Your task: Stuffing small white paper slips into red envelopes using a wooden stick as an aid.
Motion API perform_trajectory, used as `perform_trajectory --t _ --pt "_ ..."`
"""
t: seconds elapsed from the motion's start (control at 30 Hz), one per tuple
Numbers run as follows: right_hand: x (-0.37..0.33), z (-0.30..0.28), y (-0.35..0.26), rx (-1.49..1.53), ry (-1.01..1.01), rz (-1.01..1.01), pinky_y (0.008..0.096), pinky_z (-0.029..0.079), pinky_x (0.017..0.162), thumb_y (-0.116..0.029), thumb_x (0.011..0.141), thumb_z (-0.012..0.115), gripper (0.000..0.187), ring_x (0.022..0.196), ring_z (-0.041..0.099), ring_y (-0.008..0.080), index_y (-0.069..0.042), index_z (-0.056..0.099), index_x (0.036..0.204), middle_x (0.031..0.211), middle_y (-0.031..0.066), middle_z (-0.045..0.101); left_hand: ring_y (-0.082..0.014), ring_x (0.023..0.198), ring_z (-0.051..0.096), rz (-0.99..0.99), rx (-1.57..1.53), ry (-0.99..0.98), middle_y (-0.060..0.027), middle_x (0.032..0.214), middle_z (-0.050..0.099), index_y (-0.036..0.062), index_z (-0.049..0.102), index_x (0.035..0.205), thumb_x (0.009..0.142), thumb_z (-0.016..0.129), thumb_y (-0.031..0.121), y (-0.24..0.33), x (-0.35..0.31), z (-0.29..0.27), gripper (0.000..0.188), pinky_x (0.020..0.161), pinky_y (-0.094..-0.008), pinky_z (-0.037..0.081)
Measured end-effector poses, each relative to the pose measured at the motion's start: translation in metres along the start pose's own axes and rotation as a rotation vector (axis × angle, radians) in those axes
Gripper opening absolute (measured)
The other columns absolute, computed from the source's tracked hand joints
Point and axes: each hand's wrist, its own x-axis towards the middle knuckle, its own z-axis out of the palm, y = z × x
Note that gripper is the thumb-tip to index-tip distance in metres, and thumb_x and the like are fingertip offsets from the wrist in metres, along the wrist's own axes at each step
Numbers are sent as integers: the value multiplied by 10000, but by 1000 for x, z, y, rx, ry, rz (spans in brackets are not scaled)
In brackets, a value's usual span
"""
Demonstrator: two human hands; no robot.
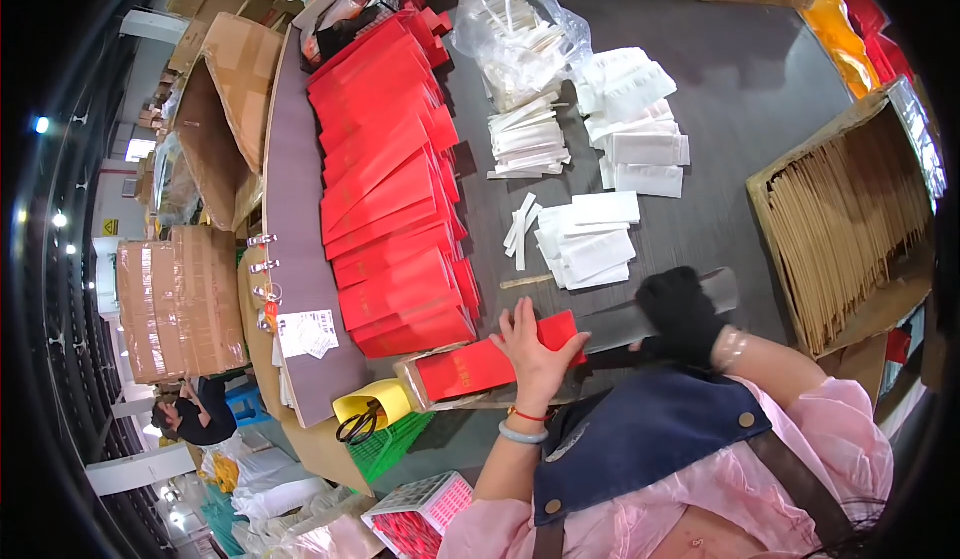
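My left hand, bare with a red cord and a pale bangle at the wrist, lies spread over a red paper packet near the table's front edge. The packet rests lengthwise, its right end beside a greyish, see-through plastic sleeve. In a black glove, my right hand is closed over that sleeve, which runs out past it to the right; its fingertips are mostly hidden. Overlapping red packets form a long row on the left. Small white paper slips lie in a pile just beyond my left hand.
At the right, an open carton holds brown cardboard pieces. Bundled white strips, more slips and a clear bag lie farther back. A yellow holder with black-handled scissors sits at the front left. People are visible beyond.
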Motion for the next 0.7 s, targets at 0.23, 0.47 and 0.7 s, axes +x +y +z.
perform_trajectory --t 0.23,0.47,0.7 --pt "13 25 6 40 282 -244 515 332 1024 -524 688 760 859 1146 514 358 -123 465 1389 1251 180 538 -353 1210 515 115 -20 -74 -211 1296 549 -8 528 1282 748 797 363 -2 51 -10 703 1033 -531 340" --pt "-93 -25 121 139 846 350 366 460 955 -29 722 747 490 1106 585 265 -55 594 1186 1159 109 612 -379 848 625 49 35 123 -178 912 656 28 653 928 838 673 181 -33 126 4 178 743 -454 493" --pt "-250 -6 262 -283 716 887 343 461 933 -96 852 592 314 1087 594 293 20 592 1144 1117 147 633 -319 791 651 69 -122 123 -159 830 664 32 715 837 789 732 158 6 123 -16 136 685 -392 506"
